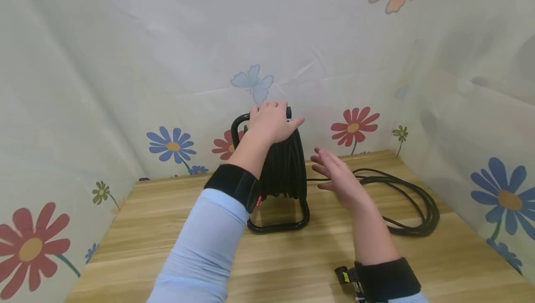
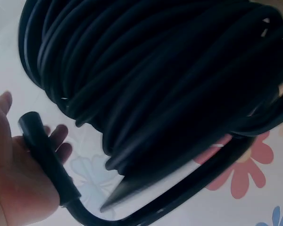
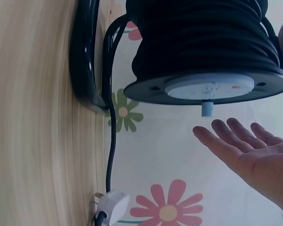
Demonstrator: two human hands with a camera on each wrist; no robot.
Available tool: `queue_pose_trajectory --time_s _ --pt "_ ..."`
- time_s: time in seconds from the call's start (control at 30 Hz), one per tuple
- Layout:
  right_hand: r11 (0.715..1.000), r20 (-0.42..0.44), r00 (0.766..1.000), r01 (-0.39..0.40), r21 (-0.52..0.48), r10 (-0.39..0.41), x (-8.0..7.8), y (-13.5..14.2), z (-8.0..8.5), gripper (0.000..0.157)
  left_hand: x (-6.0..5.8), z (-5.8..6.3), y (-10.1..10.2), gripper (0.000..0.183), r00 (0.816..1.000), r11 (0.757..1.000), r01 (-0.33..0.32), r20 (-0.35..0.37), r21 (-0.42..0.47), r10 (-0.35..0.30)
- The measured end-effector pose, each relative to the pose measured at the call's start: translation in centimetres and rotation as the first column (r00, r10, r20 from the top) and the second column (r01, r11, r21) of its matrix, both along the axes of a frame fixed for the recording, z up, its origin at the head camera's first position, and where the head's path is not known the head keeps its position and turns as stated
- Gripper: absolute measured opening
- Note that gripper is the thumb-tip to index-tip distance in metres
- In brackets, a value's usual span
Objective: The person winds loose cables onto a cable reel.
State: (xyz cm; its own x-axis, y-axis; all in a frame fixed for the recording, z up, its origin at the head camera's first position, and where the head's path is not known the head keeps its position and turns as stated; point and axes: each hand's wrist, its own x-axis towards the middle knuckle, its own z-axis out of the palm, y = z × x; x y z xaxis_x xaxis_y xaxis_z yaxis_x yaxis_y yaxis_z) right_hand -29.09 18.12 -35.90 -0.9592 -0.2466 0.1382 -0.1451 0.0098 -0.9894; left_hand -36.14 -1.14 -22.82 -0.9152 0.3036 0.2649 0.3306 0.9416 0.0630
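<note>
While L hand (image 1: 270, 122) touches reel handle (image 2: 46, 157), hub txt (image 3: 211, 88) illegible.

flwr-print wht walls (image 1: 167, 61) stand behind wood tbl (image 1: 138, 228).

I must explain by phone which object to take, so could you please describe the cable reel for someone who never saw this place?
On the wooden table, near the flower-printed backdrop, stands a black tubular frame. The cable reel sits inside it, wound thickly with black cable. Unlike the loose cable loops lying on the right, it stands upright.
</note>
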Motion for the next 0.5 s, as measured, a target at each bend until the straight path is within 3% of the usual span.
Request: queue_pose_trajectory --time_s 0.2,0.5 --pt "1.000 0.010 1.000 -0.003 -0.015 0.003 -0.53 -0.64 -0.25 0.081 -0.47 0.05 0.58 0.068 0.998 0.998 -0.066 0.010 -0.005 0.066" --pt "1.000 0.017 1.000 -0.016 -0.013 0.016 -0.86 -0.83 -0.47 0.082 -0.72 -0.74 0.37 0.058 0.996 0.998 -0.061 -0.072 -0.018 0.060"
